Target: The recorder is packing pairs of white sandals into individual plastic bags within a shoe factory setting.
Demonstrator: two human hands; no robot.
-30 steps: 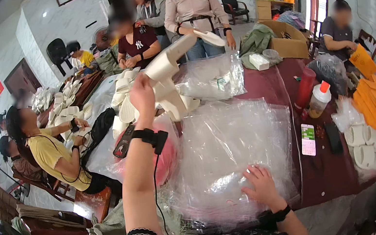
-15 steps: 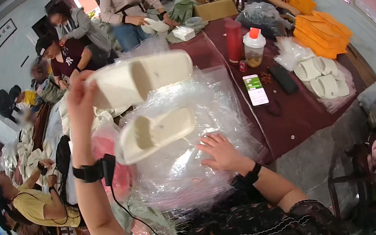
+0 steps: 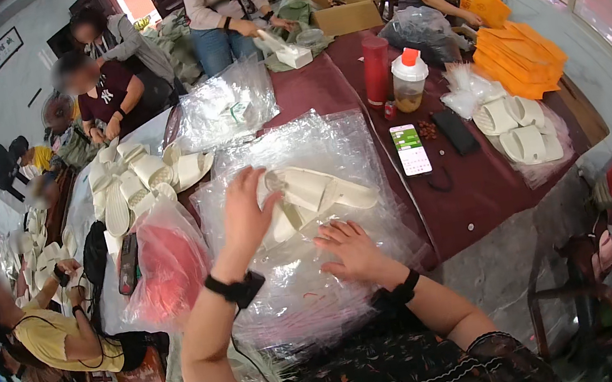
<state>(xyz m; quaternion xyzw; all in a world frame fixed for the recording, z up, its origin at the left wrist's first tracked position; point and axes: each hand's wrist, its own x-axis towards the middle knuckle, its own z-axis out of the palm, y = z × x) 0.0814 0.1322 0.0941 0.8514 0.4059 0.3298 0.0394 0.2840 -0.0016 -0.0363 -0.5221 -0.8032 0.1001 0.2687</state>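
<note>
My left hand (image 3: pixel 246 207) grips a pair of white slippers (image 3: pixel 314 193) atop the stack of clear plastic bags (image 3: pixel 334 266) on the table; my right hand (image 3: pixel 351 248) rests flat, fingers spread, on the bags

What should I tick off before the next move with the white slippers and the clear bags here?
1. Left hand has the pair of white slippers in contact: ok, fingers rest on their near end.
2. Right hand pins the stack of clear plastic bags: ok, palm flat on it.
3. One bag's mouth is open: cannot tell, the layers blur together.
4. Slippers lie together as a pair: ok, side by side.
5. Phone lies off the bags: ok, it lies on the maroon tablecloth beside them.
</note>
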